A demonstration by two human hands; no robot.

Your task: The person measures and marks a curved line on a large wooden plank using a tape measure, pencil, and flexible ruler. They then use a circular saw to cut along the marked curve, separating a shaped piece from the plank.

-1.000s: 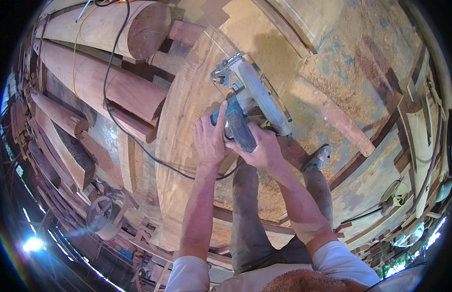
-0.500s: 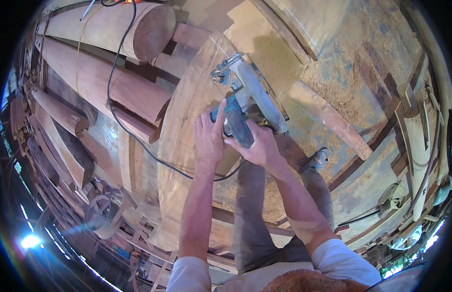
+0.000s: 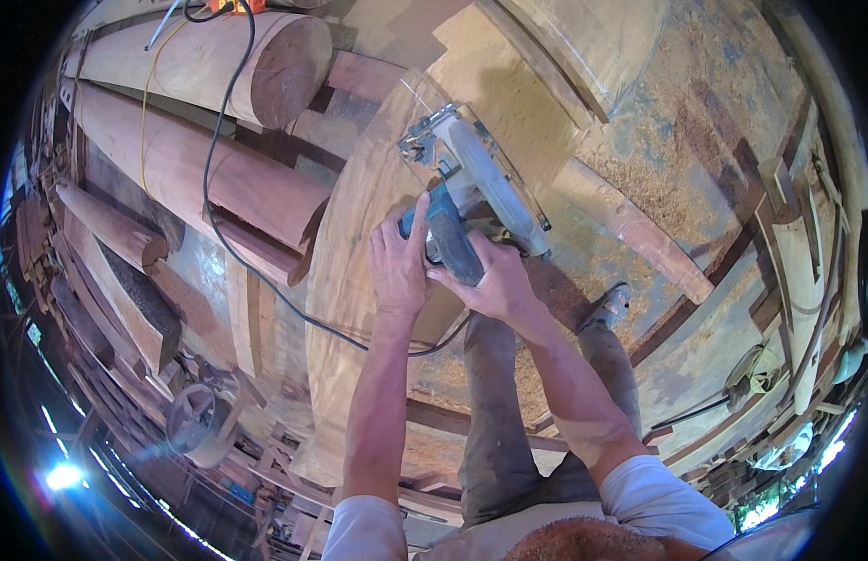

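Observation:
A blue and grey circular saw (image 3: 481, 173) with a long metal base plate rests on a broad, pale wooden slab (image 3: 345, 243) in front of me. At the near end of the saw, my right hand (image 3: 501, 276) is wrapped round its dark rear handle. My left hand (image 3: 397, 262) lies against the left side of the blue body, index finger stretched along it; its other fingers are partly hidden. The saw's blade cannot be seen from above. A black cord (image 3: 209, 187) curves from the near side of the saw out to the left and up.
Thick shaped logs (image 3: 195, 164) lie at the left, with an orange socket block (image 3: 236, 7) at the top. A curved plank (image 3: 635, 229) lies right of the saw amid sawdust. My foot (image 3: 614, 299) stands near it. Stacked timber (image 3: 799, 299) lines the right side.
The view has shifted slightly, and my legs appear a little further right. Both hands keep their hold on the saw, which sits in nearly the same place on the slab.

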